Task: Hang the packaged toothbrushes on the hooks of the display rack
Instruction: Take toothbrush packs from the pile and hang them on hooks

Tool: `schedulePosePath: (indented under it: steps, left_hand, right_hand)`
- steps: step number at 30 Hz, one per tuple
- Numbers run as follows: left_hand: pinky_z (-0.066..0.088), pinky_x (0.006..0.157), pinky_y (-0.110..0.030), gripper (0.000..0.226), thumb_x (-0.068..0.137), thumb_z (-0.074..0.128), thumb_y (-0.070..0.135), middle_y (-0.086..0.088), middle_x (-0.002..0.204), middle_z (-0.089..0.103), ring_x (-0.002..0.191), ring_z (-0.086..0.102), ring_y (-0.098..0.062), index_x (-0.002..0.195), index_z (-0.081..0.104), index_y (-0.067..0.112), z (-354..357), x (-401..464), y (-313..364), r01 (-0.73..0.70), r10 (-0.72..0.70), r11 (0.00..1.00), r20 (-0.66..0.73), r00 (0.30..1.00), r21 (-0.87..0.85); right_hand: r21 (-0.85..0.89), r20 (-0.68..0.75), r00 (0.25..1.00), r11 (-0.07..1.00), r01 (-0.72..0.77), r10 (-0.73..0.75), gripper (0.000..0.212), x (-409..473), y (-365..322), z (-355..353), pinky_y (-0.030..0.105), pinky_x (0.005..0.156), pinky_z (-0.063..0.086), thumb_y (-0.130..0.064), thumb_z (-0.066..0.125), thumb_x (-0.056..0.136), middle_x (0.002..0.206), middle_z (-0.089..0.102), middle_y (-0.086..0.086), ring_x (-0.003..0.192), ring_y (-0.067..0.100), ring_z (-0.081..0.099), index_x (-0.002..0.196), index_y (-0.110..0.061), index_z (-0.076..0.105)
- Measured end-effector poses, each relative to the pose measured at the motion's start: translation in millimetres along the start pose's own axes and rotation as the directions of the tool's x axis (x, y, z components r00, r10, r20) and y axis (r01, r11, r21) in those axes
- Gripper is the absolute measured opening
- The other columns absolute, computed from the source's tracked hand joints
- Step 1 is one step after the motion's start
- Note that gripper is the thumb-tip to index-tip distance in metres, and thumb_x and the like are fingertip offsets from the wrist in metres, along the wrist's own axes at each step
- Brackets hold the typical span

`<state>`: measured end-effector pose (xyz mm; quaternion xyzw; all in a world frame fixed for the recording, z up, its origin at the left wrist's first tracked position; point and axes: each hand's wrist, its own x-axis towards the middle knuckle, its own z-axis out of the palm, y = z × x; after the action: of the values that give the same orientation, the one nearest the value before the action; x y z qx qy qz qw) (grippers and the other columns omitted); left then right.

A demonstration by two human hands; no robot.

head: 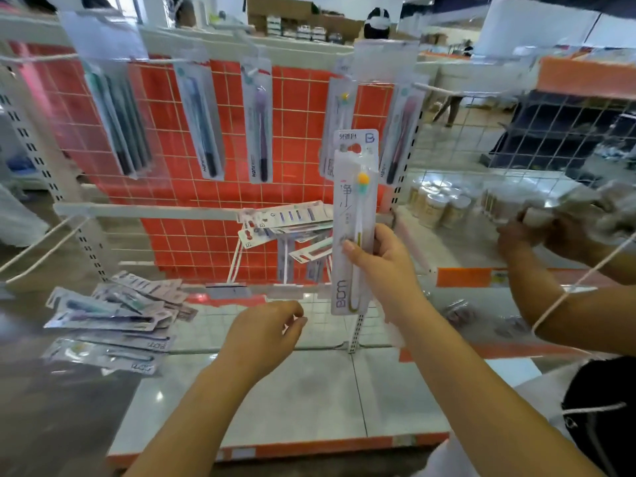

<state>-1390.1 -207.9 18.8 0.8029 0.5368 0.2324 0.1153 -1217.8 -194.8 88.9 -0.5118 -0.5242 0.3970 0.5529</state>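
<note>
My right hand [382, 259] grips a white packaged toothbrush [354, 201] upright, its top near the red wire-grid display rack [213, 132]. My left hand [268, 333] hovers below and to the left with loosely curled fingers, holding nothing. Several packaged toothbrushes hang on the upper hooks, among them a purple one [260, 122] and a dark one [201, 122]. A loose pile of packs [113, 321] lies on the shelf at the left. More packs [285, 225] sit on a lower hook at the rack's middle.
Another person's hands [540, 232] work with packages at the right, beside a white wire grid [516, 132] and jars [437, 204]. White empty hooks [34, 249] jut out at the left. The tiled shelf base [309, 390] lies under my arms.
</note>
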Motion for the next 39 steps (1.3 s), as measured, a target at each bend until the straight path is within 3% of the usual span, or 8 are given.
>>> schedulePosePath:
  steps: [9, 12, 16, 18, 25, 31, 35, 39]
  left_hand:
    - [0.05, 0.081, -0.025, 0.024, 0.094, 0.047, 0.035, 0.007, 0.099, 0.068, 0.087, 0.06, -0.01, 0.106, 0.064, 0.024, -1, 50, -38, -0.046, 0.044, 0.998, 0.045, 0.998, 0.044]
    - [0.05, 0.083, -0.025, 0.026, 0.095, 0.046, 0.036, 0.008, 0.102, 0.067, 0.09, 0.06, -0.01, 0.109, 0.063, 0.024, -3, 65, -46, -0.056, 0.053, 0.998, 0.073, 0.996, 0.038]
    - [0.049, 0.081, -0.024, 0.026, 0.095, 0.046, 0.036, 0.008, 0.104, 0.067, 0.09, 0.06, -0.01, 0.112, 0.063, 0.025, -4, 87, -68, -0.053, 0.052, 0.999, 0.083, 0.995, 0.005]
    - [0.049, 0.079, -0.023, 0.026, 0.095, 0.046, 0.037, 0.01, 0.103, 0.067, 0.088, 0.059, -0.008, 0.112, 0.063, 0.026, -3, 96, -76, -0.055, 0.055, 0.998, 0.1, 0.994, 0.001]
    - [0.045, 0.074, -0.019, 0.024, 0.094, 0.047, 0.038, 0.012, 0.101, 0.067, 0.081, 0.056, -0.003, 0.107, 0.064, 0.027, -4, 133, -95, -0.098, 0.102, 0.994, 0.122, 0.987, -0.037]
    - [0.047, 0.077, -0.023, 0.025, 0.095, 0.045, 0.036, 0.011, 0.105, 0.067, 0.087, 0.058, -0.007, 0.111, 0.063, 0.028, -4, 153, -111, -0.1, 0.104, 0.994, 0.158, 0.982, -0.032]
    - [0.05, 0.074, -0.028, 0.021, 0.094, 0.048, 0.03, 0.006, 0.097, 0.07, 0.085, 0.063, -0.014, 0.106, 0.065, 0.027, -4, 166, -128, -0.051, 0.057, 0.998, 0.171, 0.984, -0.039]
    - [0.049, 0.068, -0.03, 0.02, 0.094, 0.047, 0.03, 0.003, 0.089, 0.07, 0.08, 0.062, -0.019, 0.1, 0.065, 0.024, -8, 172, -141, -0.058, 0.06, 0.998, 0.13, 0.99, -0.015]
  right_hand:
    - [-0.016, -0.261, 0.965, 1.0, -0.023, 0.018, 0.016, 79, -4, 10, 0.045, 0.084, 0.054, -0.018, 0.055, 0.093, 0.114, 0.059, 0.02, 0.1, 0.031, 0.062, 0.103, -0.007, 0.05]
    - [-0.021, -0.301, 0.953, 1.0, 0.012, -0.018, 0.023, 105, -15, 17, 0.038, 0.085, 0.053, -0.019, 0.054, 0.094, 0.112, 0.059, 0.014, 0.094, 0.023, 0.062, 0.111, -0.006, 0.046]
    - [0.027, -0.263, 0.963, 0.998, 0.062, -0.053, 0.023, 127, -16, 29, 0.013, 0.058, 0.052, -0.012, 0.052, 0.095, 0.088, 0.056, -0.003, 0.07, 0.002, 0.057, 0.114, -0.003, 0.045]
    - [0.025, -0.259, 0.964, 0.997, 0.074, -0.065, 0.008, 134, -12, 31, 0.017, 0.061, 0.053, -0.011, 0.053, 0.094, 0.086, 0.056, -0.005, 0.07, 0.002, 0.058, 0.099, -0.011, 0.047]
    - [-0.136, -0.277, 0.947, 0.982, 0.133, -0.166, 0.022, 157, -8, 35, 0.033, 0.075, 0.053, -0.015, 0.055, 0.093, 0.075, 0.052, -0.008, 0.073, 0.008, 0.057, 0.081, -0.026, 0.042]
    - [-0.343, -0.365, 0.927, 0.938, -0.045, -0.089, 0.017, 182, -5, 42, 0.044, 0.088, 0.051, -0.021, 0.05, 0.095, 0.102, 0.06, 0.004, 0.096, 0.023, 0.061, 0.107, -0.015, 0.041]
    - [-0.543, -0.386, 0.918, 0.827, -0.148, -0.089, 0.026, 205, -13, 38, 0.03, 0.061, 0.043, -0.022, 0.041, 0.099, 0.103, 0.055, 0.008, 0.088, 0.024, 0.054, 0.121, -0.01, 0.035]
    - [-0.616, -0.388, 0.921, 0.754, -0.228, -0.039, 0.034, 237, -21, 40, 0.027, 0.052, 0.037, -0.017, 0.039, 0.098, 0.098, 0.047, 0.008, 0.067, 0.015, 0.046, 0.13, -0.008, 0.029]
